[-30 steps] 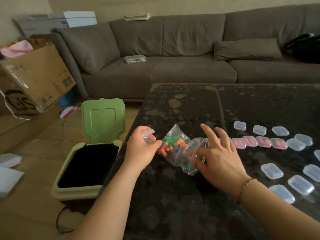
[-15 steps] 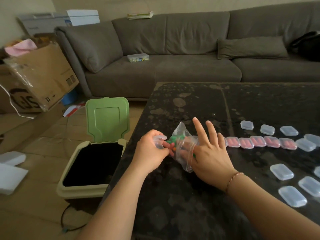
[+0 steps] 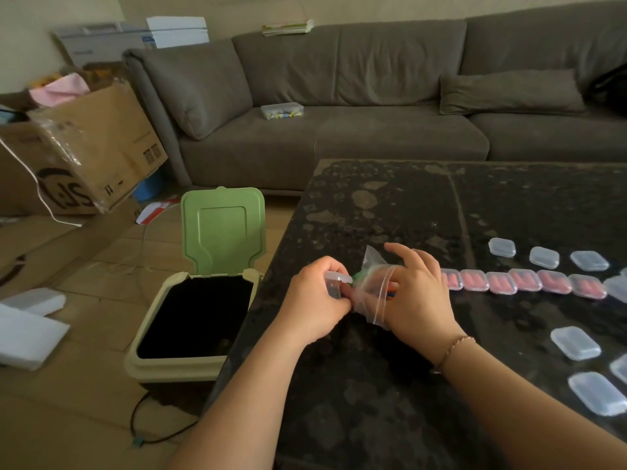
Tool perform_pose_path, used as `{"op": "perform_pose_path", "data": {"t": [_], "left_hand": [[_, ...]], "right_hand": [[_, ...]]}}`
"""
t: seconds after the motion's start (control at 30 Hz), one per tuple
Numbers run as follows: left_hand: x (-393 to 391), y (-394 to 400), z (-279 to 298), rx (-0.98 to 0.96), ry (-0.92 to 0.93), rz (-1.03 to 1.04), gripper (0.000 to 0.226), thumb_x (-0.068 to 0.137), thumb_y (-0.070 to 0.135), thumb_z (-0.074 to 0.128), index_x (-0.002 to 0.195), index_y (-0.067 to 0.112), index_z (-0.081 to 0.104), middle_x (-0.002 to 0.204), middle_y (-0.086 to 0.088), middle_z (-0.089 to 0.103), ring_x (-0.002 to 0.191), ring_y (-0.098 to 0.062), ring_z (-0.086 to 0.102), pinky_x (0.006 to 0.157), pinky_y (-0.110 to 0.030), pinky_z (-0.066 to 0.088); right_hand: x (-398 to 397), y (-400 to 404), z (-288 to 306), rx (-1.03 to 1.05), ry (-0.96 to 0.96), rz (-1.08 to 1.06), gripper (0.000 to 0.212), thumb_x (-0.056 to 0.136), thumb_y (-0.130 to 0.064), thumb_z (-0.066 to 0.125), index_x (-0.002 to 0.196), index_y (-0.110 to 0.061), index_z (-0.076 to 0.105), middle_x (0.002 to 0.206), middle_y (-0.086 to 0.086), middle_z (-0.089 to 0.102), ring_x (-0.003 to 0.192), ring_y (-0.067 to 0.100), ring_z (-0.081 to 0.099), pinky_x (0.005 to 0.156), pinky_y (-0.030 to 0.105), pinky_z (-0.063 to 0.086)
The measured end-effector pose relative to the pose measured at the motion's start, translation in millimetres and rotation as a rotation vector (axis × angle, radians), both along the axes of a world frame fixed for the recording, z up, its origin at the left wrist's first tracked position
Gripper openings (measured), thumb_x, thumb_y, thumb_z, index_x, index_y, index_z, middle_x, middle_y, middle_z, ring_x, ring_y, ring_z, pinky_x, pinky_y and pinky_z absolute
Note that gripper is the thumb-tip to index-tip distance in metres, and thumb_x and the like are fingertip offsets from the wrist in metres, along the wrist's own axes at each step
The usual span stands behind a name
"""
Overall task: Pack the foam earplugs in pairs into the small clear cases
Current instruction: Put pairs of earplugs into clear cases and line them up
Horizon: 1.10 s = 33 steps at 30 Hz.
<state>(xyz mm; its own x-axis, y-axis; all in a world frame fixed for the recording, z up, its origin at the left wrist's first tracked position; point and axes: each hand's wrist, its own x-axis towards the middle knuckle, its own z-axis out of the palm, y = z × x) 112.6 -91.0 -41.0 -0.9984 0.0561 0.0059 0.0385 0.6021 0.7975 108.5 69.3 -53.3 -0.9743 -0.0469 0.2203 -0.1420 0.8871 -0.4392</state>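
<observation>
My left hand (image 3: 314, 300) grips a small clear case (image 3: 336, 283) with its lid up, at the left edge of the dark table (image 3: 390, 198). Against it lies a clear zip bag of coloured earplugs (image 3: 373, 286). My right hand (image 3: 419, 296) reaches into the bag's mouth; its fingertips are hidden inside. A row of shut cases with pink earplugs (image 3: 522, 283) runs to the right. Empty clear cases (image 3: 543, 257) lie behind that row, and more empty cases (image 3: 575, 342) lie in front.
An open green-lidded bin (image 3: 203, 300) stands on the floor just left of the table. A grey sofa (image 3: 339, 96) is behind, with a small plastic box (image 3: 281, 110) on its seat. Cardboard boxes (image 3: 95, 147) sit at the left; a black cable (image 3: 149, 425) lies on the floor.
My hands have closed in on each other. My right hand, flat over the bag a second ago, now has its fingers inside it. The left hand has brought the case up against the bag.
</observation>
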Motion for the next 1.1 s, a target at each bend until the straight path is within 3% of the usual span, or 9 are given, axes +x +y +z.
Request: {"op": "perform_pose_path", "data": {"t": [0.17,0.37,0.63,0.73,0.9,1.0,1.1], "left_hand": [[1.2,1.2,0.0,-0.005,-0.004,-0.022,0.031,0.082,0.004,0.074,0.093,0.029,0.059,0.098,0.007,0.062,0.092,-0.012,0.060,0.069,-0.016,0.045],[0.6,3.2,-2.4,0.010,0.023,0.031,0.030,0.079,0.009,0.079,0.092,0.028,0.060,0.097,0.007,0.064,0.091,-0.012,0.060,0.070,-0.016,0.046],[3.8,6.3,1.8,0.019,0.027,0.005,0.030,0.081,0.005,0.075,0.086,0.029,0.060,0.089,0.011,0.061,0.084,-0.008,0.059,0.065,-0.014,0.042],[4.4,6.0,3.4,0.001,0.019,-0.032,0.029,0.081,0.005,0.076,0.084,0.030,0.060,0.086,0.011,0.062,0.082,-0.007,0.060,0.064,-0.015,0.042],[4.3,7.4,3.3,-0.010,0.019,-0.028,0.030,0.080,0.006,0.077,0.084,0.030,0.059,0.089,0.010,0.062,0.083,-0.006,0.059,0.065,-0.014,0.041],[4.0,6.9,2.5,-0.033,0.022,-0.015,0.029,0.081,0.008,0.077,0.086,0.030,0.058,0.090,0.012,0.061,0.083,-0.003,0.057,0.063,-0.013,0.039],[3.8,7.3,2.4,-0.036,0.029,-0.015,0.027,0.081,0.009,0.076,0.086,0.029,0.059,0.088,0.012,0.060,0.080,-0.002,0.056,0.061,-0.013,0.038]], "right_hand": [[-0.5,1.8,-1.5,0.033,-0.010,0.019,0.037,0.074,-0.043,0.077,0.106,-0.026,0.073,0.155,-0.012,0.024,0.144,0.023,0.012,0.113,0.049,0.028],[-4.6,6.8,-3.2,-0.152,-0.089,0.018,0.046,0.070,-0.048,0.078,0.110,-0.026,0.070,0.150,-0.011,0.034,0.138,0.020,0.022,0.110,0.043,0.034],[-0.6,3.0,-1.7,-0.016,-0.012,0.033,0.047,0.072,-0.055,0.074,0.110,-0.028,0.070,0.153,-0.013,0.027,0.141,0.019,0.016,0.112,0.041,0.030],[0.9,2.0,0.8,-0.113,-0.025,0.096,0.043,0.073,-0.047,0.077,0.112,-0.031,0.070,0.151,-0.013,0.029,0.138,0.018,0.018,0.109,0.040,0.033],[2.1,3.6,4.1,0.020,-0.013,0.063,0.050,0.072,-0.044,0.079,0.116,-0.022,0.067,0.145,-0.010,0.037,0.133,0.018,0.025,0.105,0.035,0.036],[5.7,10.1,12.9,0.091,-0.015,0.053,0.048,0.070,-0.050,0.079,0.110,-0.026,0.069,0.148,-0.010,0.034,0.134,0.019,0.021,0.104,0.036,0.036],[11.1,19.9,24.3,0.035,-0.049,0.019,0.037,0.070,-0.051,0.077,0.102,-0.034,0.073,0.148,-0.012,0.035,0.137,0.021,0.019,0.106,0.041,0.036]]}}
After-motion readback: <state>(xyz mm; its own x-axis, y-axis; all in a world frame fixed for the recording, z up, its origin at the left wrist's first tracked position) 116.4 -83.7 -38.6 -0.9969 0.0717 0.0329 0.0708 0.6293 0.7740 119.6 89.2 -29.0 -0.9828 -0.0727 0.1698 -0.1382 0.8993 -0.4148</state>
